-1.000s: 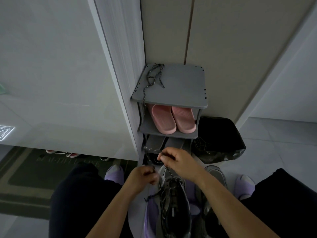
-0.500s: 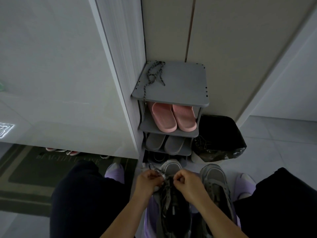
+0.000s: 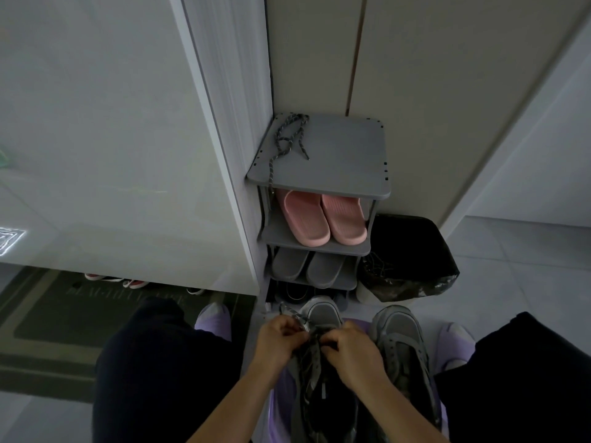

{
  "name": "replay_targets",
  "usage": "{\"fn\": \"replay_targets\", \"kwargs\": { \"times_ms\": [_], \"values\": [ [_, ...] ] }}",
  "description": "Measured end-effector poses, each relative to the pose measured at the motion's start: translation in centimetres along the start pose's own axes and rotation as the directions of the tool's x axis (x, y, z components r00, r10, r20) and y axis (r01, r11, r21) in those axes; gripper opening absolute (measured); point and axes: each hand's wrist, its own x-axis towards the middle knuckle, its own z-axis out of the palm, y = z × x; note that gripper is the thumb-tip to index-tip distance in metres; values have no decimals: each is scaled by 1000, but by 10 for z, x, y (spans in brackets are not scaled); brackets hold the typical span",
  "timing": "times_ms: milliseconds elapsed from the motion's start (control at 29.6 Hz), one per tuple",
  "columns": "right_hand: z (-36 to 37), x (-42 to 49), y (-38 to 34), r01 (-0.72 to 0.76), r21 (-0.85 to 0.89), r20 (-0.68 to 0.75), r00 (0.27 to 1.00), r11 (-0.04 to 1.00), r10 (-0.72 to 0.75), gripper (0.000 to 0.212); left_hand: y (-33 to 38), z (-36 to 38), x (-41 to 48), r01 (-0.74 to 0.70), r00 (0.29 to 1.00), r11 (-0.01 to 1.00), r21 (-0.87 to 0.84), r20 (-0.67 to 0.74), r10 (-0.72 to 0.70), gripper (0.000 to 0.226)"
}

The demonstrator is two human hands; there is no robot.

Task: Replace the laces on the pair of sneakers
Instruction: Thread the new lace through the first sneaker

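Left hand [image 3: 281, 342], right hand [image 3: 353, 354] close together, both pinching lace [image 3: 295, 315] on grey sneaker [image 3: 323, 311]; doormat [image 3: 96, 302] lettering left of hands, unreadable.

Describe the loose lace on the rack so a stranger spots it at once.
Find the grey shoe rack in the corner. On its top shelf, towards the left, lies a speckled rope lace, one end hanging over the edge above the pink slippers. It is the only thing on that shelf.
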Motion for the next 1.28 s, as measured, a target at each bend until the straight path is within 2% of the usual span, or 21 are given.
{"fn": "replay_targets", "kwargs": {
  "times_ms": [203, 372, 473, 541, 676, 743, 912, 1014, 1149, 1217, 1284],
  "values": [
    [2, 1, -2, -5, -1, -42, 999, 1000, 5, 24, -2, 2, -1, 32, 998, 996, -79, -45, -36, 21],
    [0, 0, 0, 37, 7, -88, 995, 999, -37, 26, 6, -12, 6, -56, 973, 993, -107, -227, 30, 26],
    [0, 1, -5, 41, -51, -95, 994, 998, -46, 24, 10, -15, 0, -27, 996, 998, -60, -84, 22, 23],
    [0, 3, -6, 14, -52, -122, 992, 999, -21, 19, 3, -10, -4, -32, 999, 999, 9, -42, 32, 24],
    [0, 3, -3, 20, -92, -107, 994, 996, -30, 23, -8, 2, -9, -68, 989, 992, 102, -121, 80, 28],
    [1, 3, -1, 23, -53, -78, 997, 998, -27, 25, -8, 5, -9, -90, 983, 989, 115, -147, 106, 29],
    [3, 3, 1, 3, 34, -130, 991, 999, 1, 23, -5, 4, -8, -85, 976, 996, 19, -201, 87, 23],
    [1, 3, -1, 30, -45, -127, 991, 999, -36, 25, 2, 0, -5, -113, 963, 991, -75, -253, 91, 24],
    [4, 7, -7, 36, -266, -134, 988, 963, -74, 23, 3, 0, 1, -142, 964, 990, -5, -226, 138, 27],
    [5, 9, -9, 68, -279, -110, 989, 958, -102, 21, 2, 2, 1, -144, 970, 989, 15, -195, 144, 26],
    [3, 11, -7, 135, -202, -77, 985, 970, -154, 19, 0, 2, 2, -145, 973, 989, 25, -177, 148, 27]
  ]
}}
